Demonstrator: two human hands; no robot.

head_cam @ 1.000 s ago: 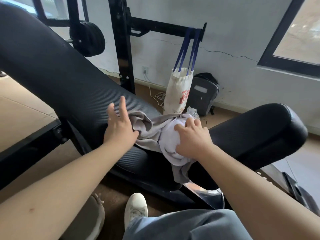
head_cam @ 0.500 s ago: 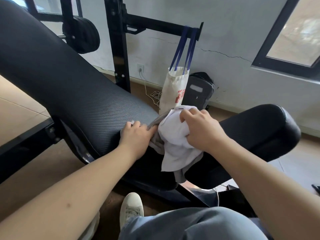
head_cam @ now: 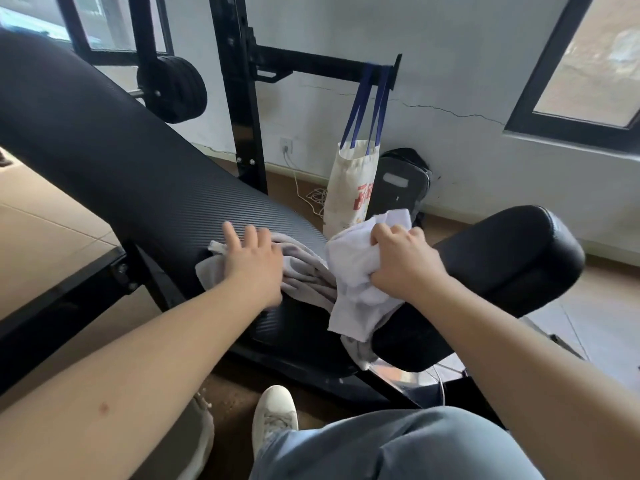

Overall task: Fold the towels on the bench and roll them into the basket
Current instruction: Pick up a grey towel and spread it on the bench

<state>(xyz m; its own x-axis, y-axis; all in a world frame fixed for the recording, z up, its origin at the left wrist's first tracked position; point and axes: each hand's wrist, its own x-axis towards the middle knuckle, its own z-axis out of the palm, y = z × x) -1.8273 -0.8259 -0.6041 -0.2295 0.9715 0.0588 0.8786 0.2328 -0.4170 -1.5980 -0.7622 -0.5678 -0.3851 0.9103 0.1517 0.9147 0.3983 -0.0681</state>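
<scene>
Half a second on, the left hand (head_cam: 254,265) has uncurled: its fingers (head_cam: 231,237) now lie straight and spread, pressing the grey towel (head_cam: 304,271) flat on the black ribbed tabletop (head_cam: 173,209), the cloth drawn out further left. The right hand (head_cam: 405,261) still clutches the bunched white towel (head_cam: 353,268), fingers curled tight, over the gap beside the seat pad (head_cam: 502,258).

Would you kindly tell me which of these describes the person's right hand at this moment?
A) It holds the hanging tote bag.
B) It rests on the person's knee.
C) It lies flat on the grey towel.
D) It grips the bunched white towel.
D: the right hand has its fingers curled into the bunched white towel, while the left hand lies flat on the grey towel.
</scene>
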